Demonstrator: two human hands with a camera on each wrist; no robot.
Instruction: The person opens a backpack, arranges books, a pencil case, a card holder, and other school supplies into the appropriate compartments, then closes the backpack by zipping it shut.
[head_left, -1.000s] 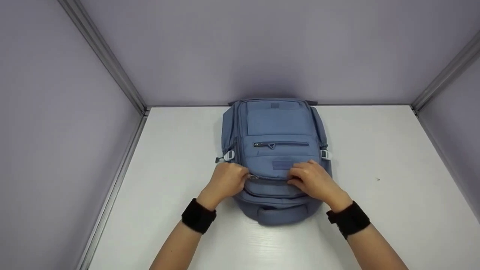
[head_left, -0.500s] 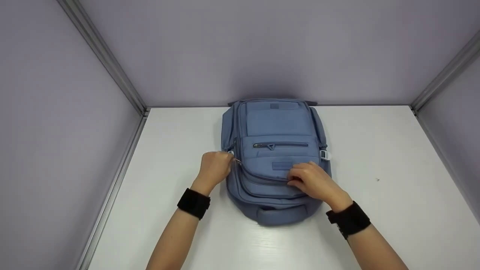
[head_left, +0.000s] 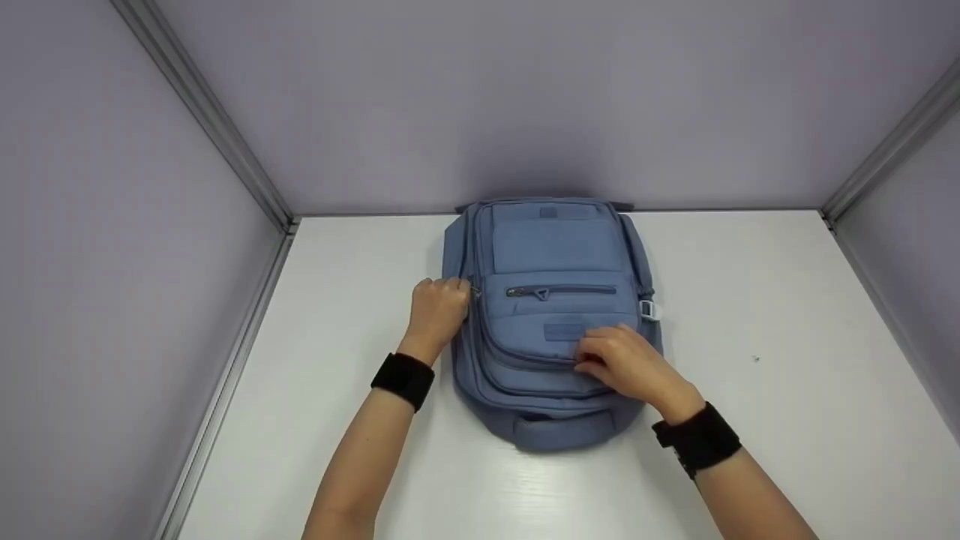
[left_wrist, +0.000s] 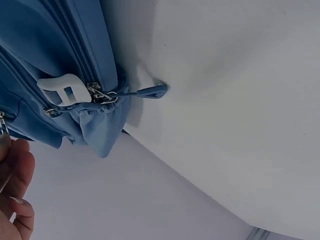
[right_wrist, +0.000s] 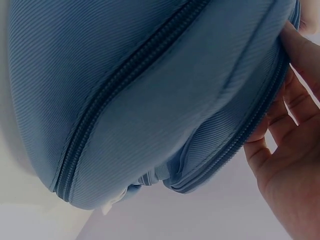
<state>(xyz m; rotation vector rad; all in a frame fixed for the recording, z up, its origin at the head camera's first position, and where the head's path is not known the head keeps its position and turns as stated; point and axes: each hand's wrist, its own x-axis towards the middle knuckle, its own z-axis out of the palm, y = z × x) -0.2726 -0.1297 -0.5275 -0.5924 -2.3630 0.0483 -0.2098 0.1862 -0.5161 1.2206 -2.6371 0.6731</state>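
A blue backpack [head_left: 553, 247] lies flat on the white table [head_left: 750, 300], its front pockets facing up. My left hand [head_left: 439, 307] is at the bag's left side, fingers curled and pinching a zipper pull [head_left: 474, 294] of the front pocket. In the left wrist view I see the bag's side [left_wrist: 60, 60], a white buckle [left_wrist: 64, 87] and another pull [left_wrist: 150, 91] lying on the table. My right hand [head_left: 622, 358] grips the near edge of the front pocket; in the right wrist view its fingers [right_wrist: 292, 100] curl round the pocket's zippered rim [right_wrist: 235, 145].
Grey-lilac partition walls [head_left: 487, 97] with metal corner posts [head_left: 202, 112] close in the table on the left, back and right. Black wristbands [head_left: 403, 380] sit on both wrists. A white buckle [head_left: 649, 309] shows at the bag's right side.
My left hand has drawn the zipper pull from the pocket's near edge round the left corner and further up the left side. The right hand has stayed in place.
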